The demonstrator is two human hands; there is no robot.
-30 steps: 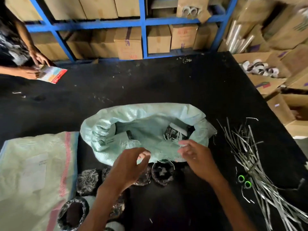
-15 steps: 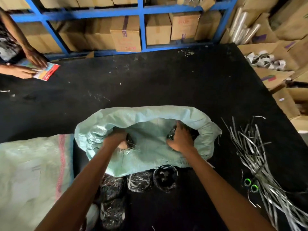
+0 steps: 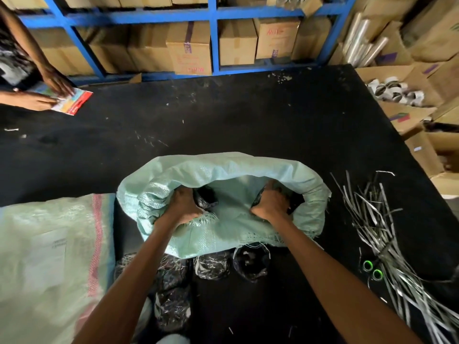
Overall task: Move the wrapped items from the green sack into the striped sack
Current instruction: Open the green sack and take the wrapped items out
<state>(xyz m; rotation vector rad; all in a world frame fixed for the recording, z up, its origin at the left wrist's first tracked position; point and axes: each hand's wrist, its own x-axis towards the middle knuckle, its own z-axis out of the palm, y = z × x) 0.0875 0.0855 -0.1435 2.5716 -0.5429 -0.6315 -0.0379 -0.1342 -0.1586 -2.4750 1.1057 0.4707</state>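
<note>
The green sack (image 3: 223, 170) lies open on the black table with its rim rolled down. Both my hands are inside its mouth. My left hand (image 3: 185, 206) grips a dark wrapped item (image 3: 205, 199) at the sack's left side. My right hand (image 3: 272, 204) grips another dark wrapped item (image 3: 295, 203) at the right side. Several wrapped rolls (image 3: 211, 265) lie on the table just in front of the sack, between my forearms. The striped sack (image 3: 49, 256), pale with a pink stripe, lies flat at the near left.
A bundle of silver straps (image 3: 382, 232) and two green rings (image 3: 372, 269) lie at the right. Another person's hands hold a coloured packet (image 3: 72, 101) at the far left. Blue shelving (image 3: 213, 36) with cartons stands behind the table; open cartons (image 3: 402, 95) crowd the right.
A second ago my hands hovered at the sack's near rim; they then reached into the mouth and now each grips a wrapped item inside. The view has tilted slightly.
</note>
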